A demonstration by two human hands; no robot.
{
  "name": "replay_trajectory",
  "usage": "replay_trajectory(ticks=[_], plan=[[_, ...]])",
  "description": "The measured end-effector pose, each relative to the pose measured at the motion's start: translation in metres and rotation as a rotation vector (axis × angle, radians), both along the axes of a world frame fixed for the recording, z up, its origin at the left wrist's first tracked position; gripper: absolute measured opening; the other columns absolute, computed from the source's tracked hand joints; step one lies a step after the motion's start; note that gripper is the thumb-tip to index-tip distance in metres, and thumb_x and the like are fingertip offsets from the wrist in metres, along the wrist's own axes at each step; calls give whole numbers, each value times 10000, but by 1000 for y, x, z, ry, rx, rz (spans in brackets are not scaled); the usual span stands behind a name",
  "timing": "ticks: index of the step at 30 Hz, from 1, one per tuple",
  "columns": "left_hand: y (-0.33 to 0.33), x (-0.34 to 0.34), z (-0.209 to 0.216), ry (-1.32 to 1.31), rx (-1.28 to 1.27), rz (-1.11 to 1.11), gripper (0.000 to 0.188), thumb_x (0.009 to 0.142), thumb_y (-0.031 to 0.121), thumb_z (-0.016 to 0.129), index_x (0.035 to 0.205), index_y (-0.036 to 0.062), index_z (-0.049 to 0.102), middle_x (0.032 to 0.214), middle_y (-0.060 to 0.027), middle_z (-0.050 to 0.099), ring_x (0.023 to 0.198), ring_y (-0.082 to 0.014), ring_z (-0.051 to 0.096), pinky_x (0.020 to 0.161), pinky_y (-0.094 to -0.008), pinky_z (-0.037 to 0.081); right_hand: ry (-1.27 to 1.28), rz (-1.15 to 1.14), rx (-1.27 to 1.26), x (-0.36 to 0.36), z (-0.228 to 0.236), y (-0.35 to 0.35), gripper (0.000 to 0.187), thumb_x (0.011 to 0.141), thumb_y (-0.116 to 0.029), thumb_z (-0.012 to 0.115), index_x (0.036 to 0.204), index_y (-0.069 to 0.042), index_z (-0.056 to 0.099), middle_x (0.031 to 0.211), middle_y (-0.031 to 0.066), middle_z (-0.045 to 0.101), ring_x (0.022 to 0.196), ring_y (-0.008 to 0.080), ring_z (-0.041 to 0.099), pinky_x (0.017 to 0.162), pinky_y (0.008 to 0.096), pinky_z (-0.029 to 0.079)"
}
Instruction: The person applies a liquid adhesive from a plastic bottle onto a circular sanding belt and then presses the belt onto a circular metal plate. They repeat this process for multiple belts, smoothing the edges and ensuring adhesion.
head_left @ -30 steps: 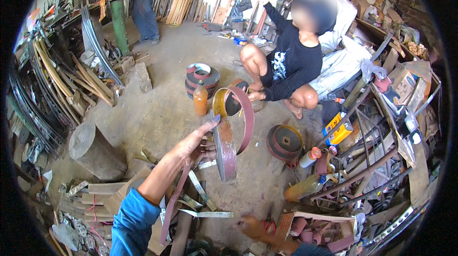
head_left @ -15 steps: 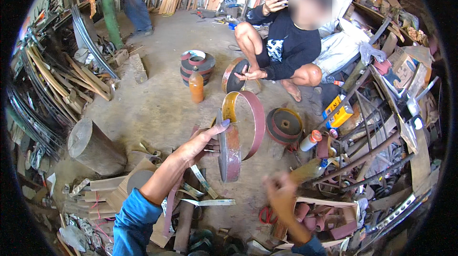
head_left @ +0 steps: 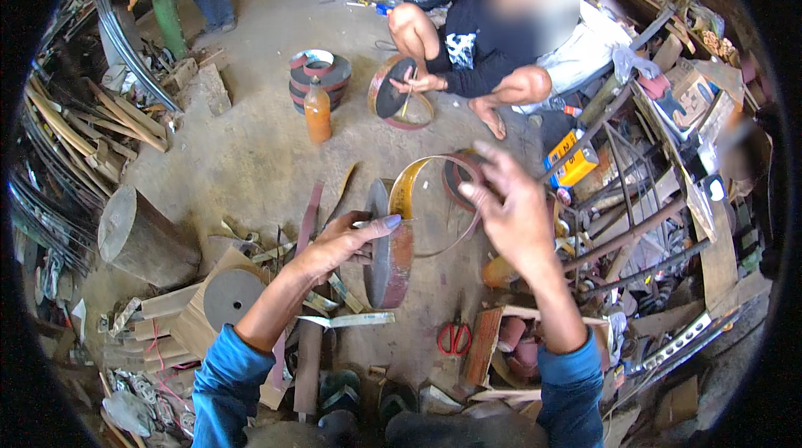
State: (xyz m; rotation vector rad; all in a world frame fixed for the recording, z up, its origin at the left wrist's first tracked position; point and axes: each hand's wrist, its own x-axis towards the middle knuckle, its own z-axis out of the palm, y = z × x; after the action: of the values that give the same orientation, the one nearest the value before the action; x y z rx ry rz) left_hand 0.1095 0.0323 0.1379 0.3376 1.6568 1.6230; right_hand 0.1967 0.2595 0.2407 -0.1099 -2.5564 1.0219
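My left hand (head_left: 355, 239) grips the rim of a grey wheel (head_left: 380, 268), thumb on the near face of its edge. A worn reddish-brown sanding belt (head_left: 401, 260) lies along the wheel's edge and rises off it into a wide loose loop, its yellowish inner side (head_left: 407, 189) showing. My right hand (head_left: 514, 214) is at the loop's right side with thumb and fingers apart, slightly blurred. Whether its fingertips touch the belt I cannot tell. Behind the loop, another dark red-edged wheel (head_left: 458, 179) is partly hidden.
A seated person (head_left: 501, 47) ahead holds a belted wheel (head_left: 387, 91). Near them stand an orange bottle (head_left: 317, 118) and stacked wheels (head_left: 322, 74). Red-handled scissors (head_left: 454, 339) lie by a box (head_left: 480, 356) of abrasive pieces. A log section (head_left: 150, 235) is left; metal frames (head_left: 622, 172) crowd the right.
My right hand has come up from the box to the loop's right side. The view has shifted; my left hand still grips the wheel. The person's raised hand is higher in the picture.
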Motion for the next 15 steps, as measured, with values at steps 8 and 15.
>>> replay_trajectory(ticks=[8,15], plan=[[-78,-5,-51,-179,-18,229,746,882,528,684,1427,67,468,1283,-126,609,1161,-246,579,1015,-400,458,-31,64,-209,1,12,37,503,927,-53,674,1371,61,467,1141,182,702,1035,137,620,893,282,501],[-117,-17,-44,-84,485,616,979,846,829,386,1540,143,315,1558,-128,364,1377,-348,413,1124,-534,361,-46,-130,-326,10,-104,50,511,906,-50,684,1349,91,473,1210,221,656,1130,223,635,928,314,520]])
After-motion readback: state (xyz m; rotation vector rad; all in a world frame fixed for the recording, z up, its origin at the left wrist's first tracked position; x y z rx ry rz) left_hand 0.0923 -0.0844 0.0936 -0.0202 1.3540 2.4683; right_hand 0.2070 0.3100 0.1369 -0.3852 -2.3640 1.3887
